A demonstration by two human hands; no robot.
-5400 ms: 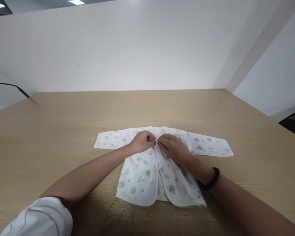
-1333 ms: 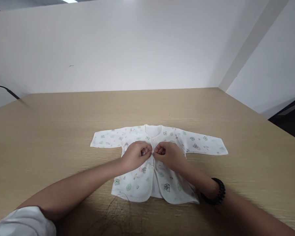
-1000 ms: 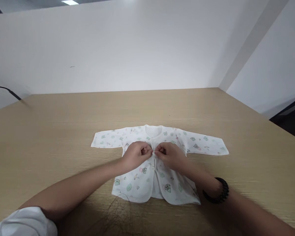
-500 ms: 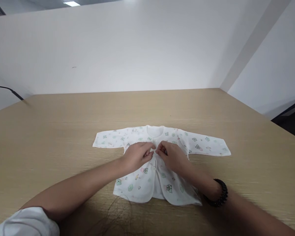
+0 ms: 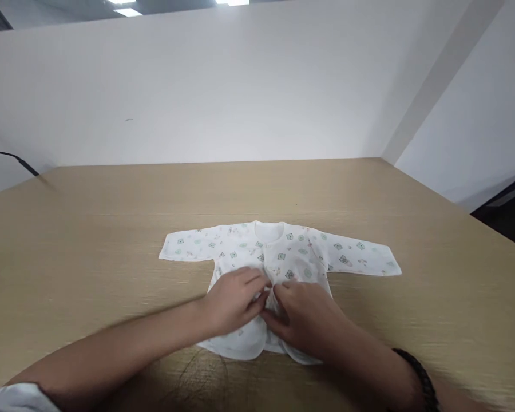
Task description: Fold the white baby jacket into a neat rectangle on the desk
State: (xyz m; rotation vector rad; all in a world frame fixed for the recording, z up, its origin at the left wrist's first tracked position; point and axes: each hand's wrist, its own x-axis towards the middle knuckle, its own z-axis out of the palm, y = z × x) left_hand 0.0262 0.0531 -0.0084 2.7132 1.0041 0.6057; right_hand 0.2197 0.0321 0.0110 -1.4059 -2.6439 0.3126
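Note:
A small white baby jacket (image 5: 300, 252) printed with green bears lies face up, its sleeves spread to both sides and its neckline away from me. Midway down its front opening, my left hand (image 5: 239, 298) pinches the edge of the cloth from the left. Opposite it, my right hand (image 5: 302, 315) has thumb and finger bent at the same opening, fingertips nearly meeting those of the left. Above the hands the two front edges lie together; below them the rounded hems part slightly. The fingers hide whatever fastening is between them.
The jacket rests on a wood-grain table (image 5: 90, 240). A white partition (image 5: 223, 86) rises along its far side. A black cable (image 5: 26, 165) comes in at the far left, and a dark object (image 5: 508, 206) stands beyond the right edge.
Both hands have moved down the front opening, from just under the neckline to about mid-front. The upper front that they covered now shows, its edges together. The jacket has hardly shifted.

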